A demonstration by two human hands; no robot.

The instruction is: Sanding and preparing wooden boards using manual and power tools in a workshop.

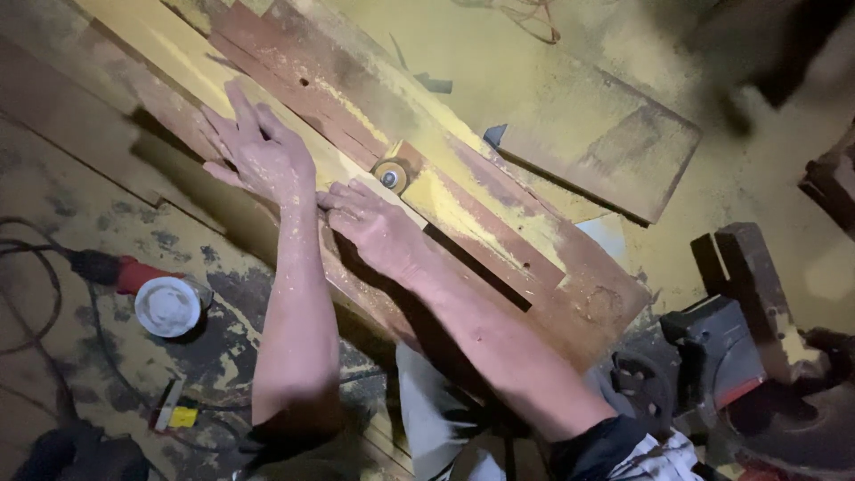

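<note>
Long yellow plank (178, 53) runs off the top-left edge; its far end isn't seen. By the plank, the right hand (378, 230) covers most of a tool, w/ only a small round disc (390, 175) showing past the fingers (343, 198), so the grip can't be judged. Below the plank, both arms hide the lap and part of the board under them. Right of the plank, a dark machine (739, 356) is cut by the bottom-right edge. Top-right corner is a dark blur (784, 53), unreadable. Left of the plank, a black cable (36, 267) leaves the frame's left edge.
</note>
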